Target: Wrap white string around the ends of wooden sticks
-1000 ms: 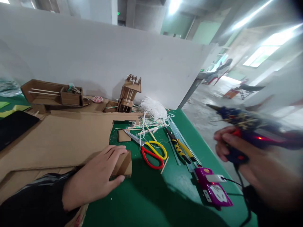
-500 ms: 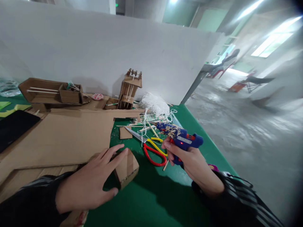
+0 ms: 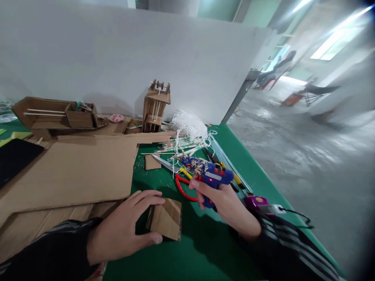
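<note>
A small folded cardboard block rests on the green table in front of me. My left hand spans its left end, with the fingertips on the far edge and the thumb at the near corner. My right hand is wrapped round the handle of a blue glue gun. Wood crumbs stick to the gun's barrel, a small red light glows on its side, and its nozzle points left. Partly under it lie scissors with red and yellow handles. A cardboard square sits beside the blades.
A large cardboard sheet covers the left, with a black flat object on it. Behind stand a cardboard tower and a long cardboard model. White string, thin sticks, pliers and a purple plug device lie rightward.
The cardboard block has turned and shifted right, and my left hand moved right with it, thumb now at its near corner. The glue gun moved left, uncovering the pliers and purple device.
</note>
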